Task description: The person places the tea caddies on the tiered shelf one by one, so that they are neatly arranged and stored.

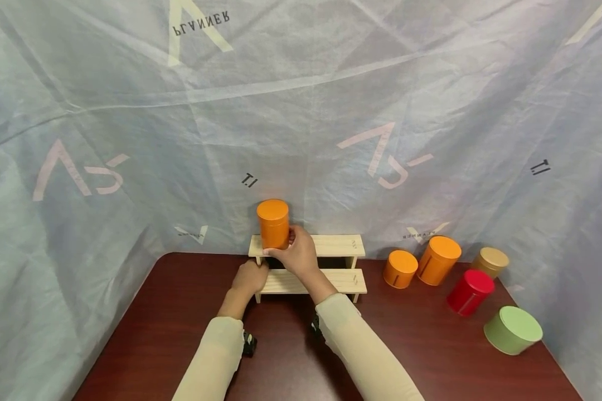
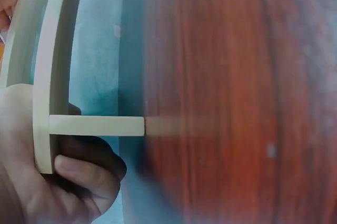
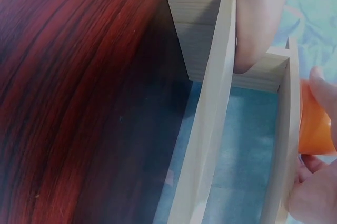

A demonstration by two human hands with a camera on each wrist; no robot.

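Observation:
A tall orange canister with a lid stands upright at the left end of the upper step of a two-step wooden rack. My right hand holds it low down, thumb in front and fingers round its right side. In the right wrist view, the lower part of the orange canister meets the upper board. My left hand grips the left end of the rack's lower step. The left wrist view shows fingers curled under that board, beside the leg.
On the right of the dark red tabletop stand a short orange tin, a taller orange tin, a gold tin, a red tin and a wide green tin. A grey printed cloth hangs behind the table.

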